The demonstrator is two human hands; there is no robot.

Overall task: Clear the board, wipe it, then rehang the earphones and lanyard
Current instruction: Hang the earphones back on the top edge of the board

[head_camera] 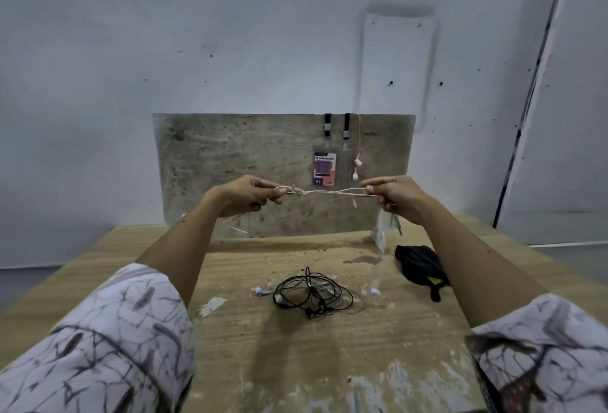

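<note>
While the left hand (245, 193) and right hand (393, 197) each pinch an end of the pale earphone cable (329, 192), it stretches taut between them, likely to work out the knot just right of the left grip, before hanging on the board (230, 162) behind.
</note>
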